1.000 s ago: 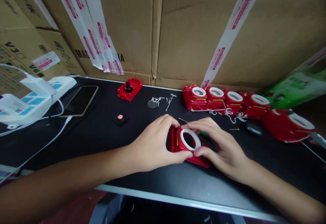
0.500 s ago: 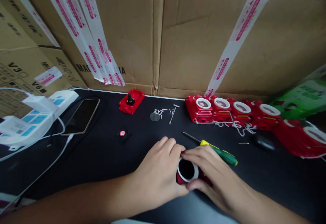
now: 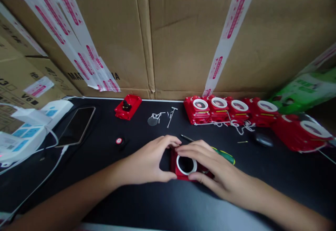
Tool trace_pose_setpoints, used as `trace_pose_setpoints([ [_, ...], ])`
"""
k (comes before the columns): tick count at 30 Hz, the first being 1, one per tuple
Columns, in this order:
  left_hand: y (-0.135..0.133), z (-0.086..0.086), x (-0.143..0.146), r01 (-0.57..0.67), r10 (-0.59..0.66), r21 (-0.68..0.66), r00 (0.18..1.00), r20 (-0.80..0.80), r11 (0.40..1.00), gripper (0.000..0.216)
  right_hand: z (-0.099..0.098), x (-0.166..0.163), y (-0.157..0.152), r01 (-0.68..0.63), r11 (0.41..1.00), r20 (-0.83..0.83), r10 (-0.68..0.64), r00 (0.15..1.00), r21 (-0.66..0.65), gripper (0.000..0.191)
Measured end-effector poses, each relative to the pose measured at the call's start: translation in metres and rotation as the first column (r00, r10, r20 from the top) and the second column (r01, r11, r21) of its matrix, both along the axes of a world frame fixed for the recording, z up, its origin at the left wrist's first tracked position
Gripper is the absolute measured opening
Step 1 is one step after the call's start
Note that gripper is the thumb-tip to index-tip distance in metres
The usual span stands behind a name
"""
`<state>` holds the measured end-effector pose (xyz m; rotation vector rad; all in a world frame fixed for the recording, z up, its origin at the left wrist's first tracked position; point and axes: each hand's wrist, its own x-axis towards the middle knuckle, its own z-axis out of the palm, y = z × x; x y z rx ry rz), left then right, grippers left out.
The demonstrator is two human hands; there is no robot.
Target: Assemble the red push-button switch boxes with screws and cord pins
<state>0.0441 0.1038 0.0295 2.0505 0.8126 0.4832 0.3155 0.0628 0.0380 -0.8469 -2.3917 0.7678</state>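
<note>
A red plastic housing with a white ring around a dark round opening [image 3: 186, 165] is on the black tabletop between my hands. My right hand [image 3: 212, 164] grips it from the right, fingers over its far side and thumb at the near edge of the ring. Around its left end curves my left hand [image 3: 152, 161], fingertips at the far corner and thumb at the near corner, the palm standing off. A screwdriver with a green and yellow handle [image 3: 225, 156] lies just beyond my right hand, partly covered by it.
Several red housings with white rings [image 3: 219, 103] stand along the cardboard box [image 3: 178, 56]. An open red shell [image 3: 128, 106], a clear disc [image 3: 152, 120], a small T-shaped metal tool [image 3: 172, 117] and a small black part with a red-and-white face [image 3: 119, 141] lie farther back. Left are a phone [image 3: 76, 126] and power strip [image 3: 60, 113].
My left palm has drawn back from the housing, and its thumb and fingers have spread wider around the left end. More of the red body shows. The whole view has shifted.
</note>
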Motion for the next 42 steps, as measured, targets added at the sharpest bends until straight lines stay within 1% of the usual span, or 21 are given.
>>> trace_pose_setpoints([
  [2,0.006,0.0,-0.004,0.046,-0.045,-0.057,0.999,0.017,0.997,0.072,0.003,0.003,0.002,-0.066,0.997,-0.025,0.065,0.998,-0.031,0.05],
  [4,0.006,-0.002,-0.005,0.073,-0.073,-0.05,0.997,-0.007,0.996,0.077,0.003,0.002,0.001,-0.073,0.996,-0.059,0.07,0.996,-0.049,0.047],
  [9,-0.007,-0.005,0.002,-0.018,0.018,-0.012,0.998,-0.063,1.0,0.086,0.0,-0.003,-0.007,0.039,0.996,-0.08,-0.045,0.996,-0.076,0.045],
  [12,-0.013,-0.003,0.006,-0.062,0.063,0.022,0.997,-0.051,0.998,0.09,-0.005,-0.004,-0.011,0.052,0.998,-0.105,-0.056,0.993,-0.041,0.047],
  [17,-0.016,-0.002,0.012,-0.061,0.07,0.165,0.996,-0.05,0.984,0.075,-0.015,-0.007,-0.018,0.114,0.991,-0.079,-0.109,0.991,0.065,0.039],
  [19,-0.008,0.002,0.007,0.0,0.017,0.228,0.997,-0.072,0.974,0.079,-0.017,-0.009,-0.019,0.122,0.989,-0.061,-0.118,0.991,0.081,0.039],
  [21,0.009,0.011,-0.007,0.136,-0.1,0.296,0.986,-0.134,0.945,0.073,-0.016,-0.011,-0.02,0.116,0.991,-0.035,-0.114,0.993,0.07,0.04],
  [22,0.02,0.017,-0.018,0.21,-0.157,0.36,0.973,-0.17,0.909,0.06,-0.015,-0.011,-0.02,0.113,0.992,-0.02,-0.112,0.994,0.064,0.04],
  [23,0.032,0.023,-0.03,0.201,-0.123,0.473,0.974,-0.19,0.858,0.04,-0.015,-0.012,-0.02,0.113,0.992,-0.006,-0.113,0.994,0.062,0.04],
  [24,0.043,0.029,-0.043,0.084,0.033,0.599,0.983,-0.182,0.797,0.027,-0.014,-0.012,-0.02,0.114,0.991,0.006,-0.115,0.993,0.064,0.041],
  [25,0.055,0.033,-0.057,-0.072,0.243,0.699,0.959,-0.148,0.711,0.026,-0.013,-0.013,-0.02,0.114,0.991,0.012,-0.115,0.993,0.072,0.042],
  [27,0.072,0.036,-0.08,-0.326,0.625,0.811,0.778,-0.061,0.486,0.025,-0.012,-0.013,-0.021,0.112,0.989,0.017,-0.115,0.993,0.093,0.044],
  [28,0.078,0.035,-0.087,-0.383,0.741,0.827,0.669,-0.059,0.412,0.034,-0.012,-0.013,-0.021,0.111,0.988,0.019,-0.113,0.993,0.103,0.047],
  [29,0.082,0.033,-0.093,-0.411,0.815,0.826,0.571,-0.097,0.386,0.053,-0.012,-0.012,-0.022,0.109,0.988,0.025,-0.113,0.993,0.112,0.049],
  [31,0.086,0.027,-0.095,-0.455,0.868,0.772,0.434,-0.241,0.443,0.084,-0.012,-0.012,-0.023,0.1,0.987,0.051,-0.108,0.993,0.127,0.055],
  [32,0.087,0.024,-0.094,-0.48,0.864,0.732,0.392,-0.315,0.484,0.091,-0.012,-0.011,-0.023,0.098,0.986,0.068,-0.107,0.992,0.132,0.057],
  [34,0.087,0.021,-0.089,-0.518,0.839,0.66,0.353,-0.415,0.545,0.09,-0.012,-0.011,-0.023,0.095,0.985,0.096,-0.109,0.989,0.141,0.059],
  [36,0.085,0.024,-0.086,-0.533,0.83,0.636,0.339,-0.444,0.558,0.082,-0.012,-0.01,-0.023,0.101,0.985,0.115,-0.118,0.986,0.143,0.058],
  [38,0.08,0.032,-0.085,-0.539,0.839,0.643,0.342,-0.423,0.544,0.079,-0.011,-0.009,-0.022,0.11,0.983,0.123,-0.128,0.984,0.144,0.056],
  [40,0.07,0.042,-0.084,-0.541,0.845,0.649,0.36,-0.396,0.535,0.084,-0.008,-0.009,-0.021,0.108,0.984,0.133,-0.127,0.983,0.143,0.053],
  [42,0.057,0.053,-0.082,-0.512,0.823,0.646,0.394,-0.409,0.566,0.092,-0.006,-0.008,-0.021,0.103,0.985,0.15,-0.124,0.981,0.137,0.051],
])
